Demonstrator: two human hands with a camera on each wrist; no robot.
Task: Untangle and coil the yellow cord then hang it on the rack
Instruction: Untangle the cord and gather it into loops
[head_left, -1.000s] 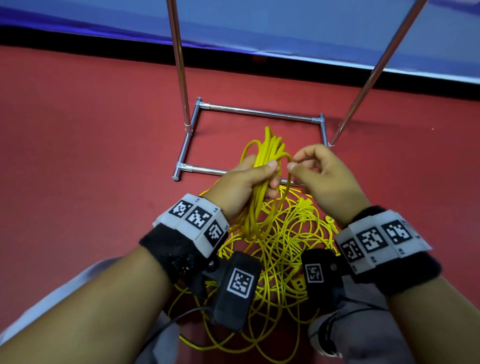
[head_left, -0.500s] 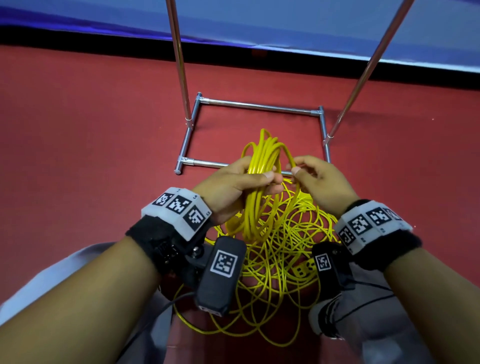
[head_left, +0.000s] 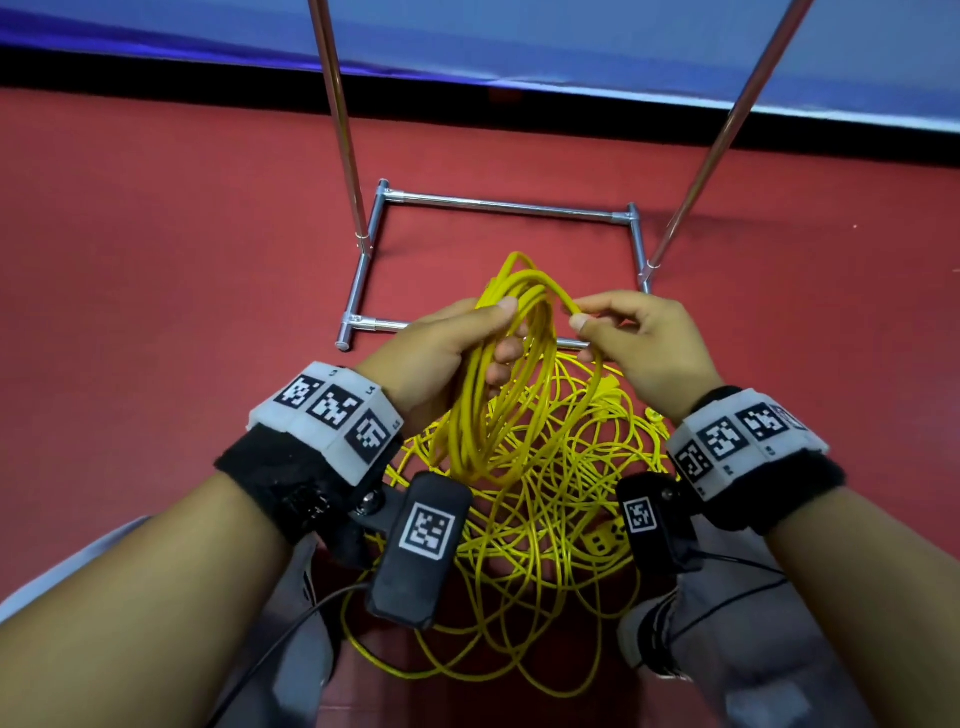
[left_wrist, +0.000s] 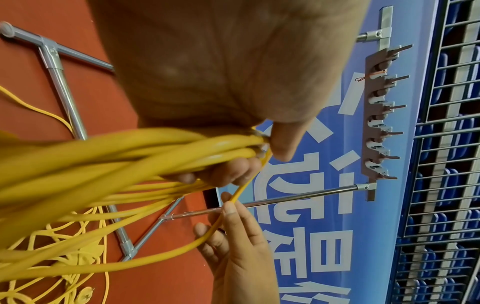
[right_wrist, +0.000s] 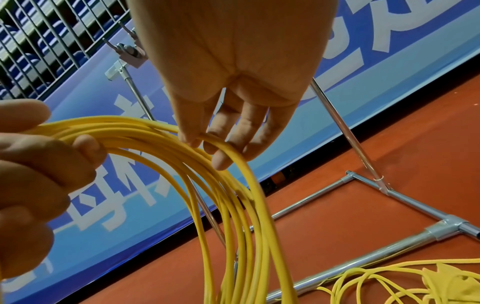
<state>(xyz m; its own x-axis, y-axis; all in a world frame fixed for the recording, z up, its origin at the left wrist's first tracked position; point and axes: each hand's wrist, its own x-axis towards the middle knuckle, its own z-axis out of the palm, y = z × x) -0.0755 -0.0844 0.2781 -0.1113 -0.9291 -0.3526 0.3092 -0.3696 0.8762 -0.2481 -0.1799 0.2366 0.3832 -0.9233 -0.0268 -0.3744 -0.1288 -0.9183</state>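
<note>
Above the red floor (head_left: 156, 312), just in front of the metal rack (head_left: 498, 208), the left hand (head_left: 441, 358) is gripping a bundle of coiled loops of the yellow cord (head_left: 498, 415), fingers curled round it. The right hand (head_left: 639, 343) is pinching a single strand beside the coil between thumb and fingertips (right_wrist: 221, 162). Below both hands, more cord is lying tangled on the floor.

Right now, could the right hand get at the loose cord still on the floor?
Probably yes. The right hand only pinches one strand beside the coil that the left hand grips, and the loose cord lies just below it on the floor, with nothing between. It would have to let go first.
</note>
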